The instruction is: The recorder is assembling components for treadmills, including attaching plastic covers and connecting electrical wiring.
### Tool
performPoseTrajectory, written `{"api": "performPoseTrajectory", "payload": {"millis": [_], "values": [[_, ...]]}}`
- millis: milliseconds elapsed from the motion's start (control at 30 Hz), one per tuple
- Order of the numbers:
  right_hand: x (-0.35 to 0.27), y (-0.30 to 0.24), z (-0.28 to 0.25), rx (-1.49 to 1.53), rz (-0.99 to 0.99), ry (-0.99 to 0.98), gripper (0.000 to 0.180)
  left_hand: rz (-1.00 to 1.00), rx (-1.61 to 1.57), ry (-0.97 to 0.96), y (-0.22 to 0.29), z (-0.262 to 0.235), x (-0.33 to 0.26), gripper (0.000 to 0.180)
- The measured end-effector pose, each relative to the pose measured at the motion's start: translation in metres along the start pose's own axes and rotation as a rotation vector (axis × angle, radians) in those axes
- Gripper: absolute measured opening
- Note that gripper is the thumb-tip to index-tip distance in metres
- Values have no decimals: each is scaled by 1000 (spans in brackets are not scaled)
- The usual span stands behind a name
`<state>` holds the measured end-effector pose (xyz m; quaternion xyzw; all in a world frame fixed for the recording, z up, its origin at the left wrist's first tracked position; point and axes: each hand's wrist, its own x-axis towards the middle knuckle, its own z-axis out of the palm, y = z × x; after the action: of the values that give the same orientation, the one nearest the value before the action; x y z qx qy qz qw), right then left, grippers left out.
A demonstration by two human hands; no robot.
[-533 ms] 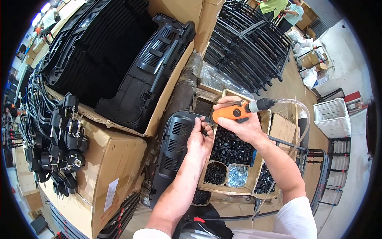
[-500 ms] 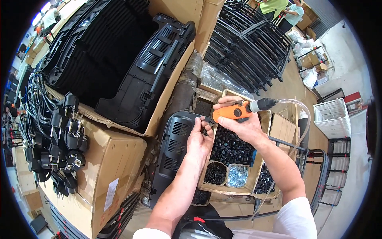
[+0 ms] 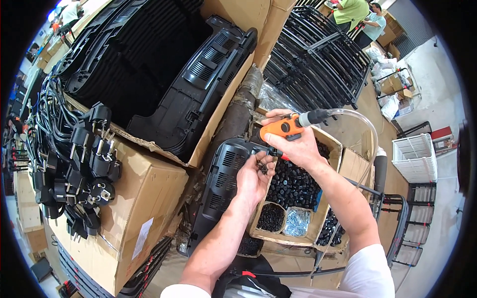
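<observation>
Fastening step: judged in hand, driver bit close to the panel edge.
Right hand [image 3: 297, 148]: grip fully closed around the orange pneumatic screwdriver [image 3: 284, 128]; clear air hose [image 3: 358, 118] trails right.
Left hand [image 3: 254, 175]: fingers curled, pinching small black parts beside the bit.
Workpiece: black vented plastic panel [image 3: 222, 186], leaning upright between the cardboard carton [image 3: 144, 198] and the parts tray [image 3: 318, 223].
Tray contents: black knobs, silver screws [image 3: 297, 222].
Next move: likely requires bit aligned squarely on the fastener.
</observation>
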<state>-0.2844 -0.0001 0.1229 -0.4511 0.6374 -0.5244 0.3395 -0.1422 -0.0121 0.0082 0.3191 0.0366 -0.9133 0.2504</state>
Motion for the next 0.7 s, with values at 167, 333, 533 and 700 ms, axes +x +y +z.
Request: {"api": "performPoseTrajectory", "payload": {"millis": [167,333,533,700], "values": [[14,5,13,-94,36,-40,45,22,167,-13,0,-13,-23,30],[22,13,17,-224,-62,-76,33,57,315,-40,5,-21,-33,30],[24,10,19,-278,-75,-103,29,101,277,-83,15,-30,-40,29],[23,9,19,-285,-45,-124,31,153,313,-4,19,-31,-41,31]]}}
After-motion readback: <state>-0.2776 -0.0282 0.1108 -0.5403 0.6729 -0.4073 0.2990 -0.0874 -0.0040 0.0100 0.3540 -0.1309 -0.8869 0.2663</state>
